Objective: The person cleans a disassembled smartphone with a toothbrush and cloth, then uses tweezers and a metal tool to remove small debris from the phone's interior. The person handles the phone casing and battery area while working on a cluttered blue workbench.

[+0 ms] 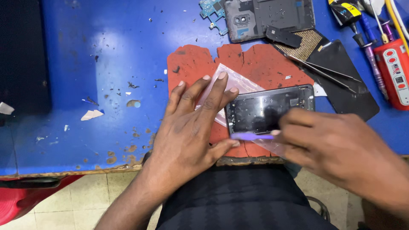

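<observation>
Left hand point(191, 127): laid flat with fingers spread, nothing grasped; the left end of the phone frame is braced and a clear plastic bag point(232, 83) is pinned under the fingertips.
Right hand point(336, 147): closed on a thin purple pry tool point(251, 136), held low and nearly level.
Phone frame point(270, 110): dark, opened, laid lengthwise on a cracked red mat point(255, 64) near the front edge of the blue bench point(85, 85).
Tool tip: set at the frame's near long edge; whether it is under the edge cannot be told.
Handling note: the tool is best kept shallow and slid along the seam, with steady downward pressure kept on the frame.
Nearby: tweezers point(326, 70), back cover point(268, 17), screwdrivers point(370, 47), well apart.
</observation>
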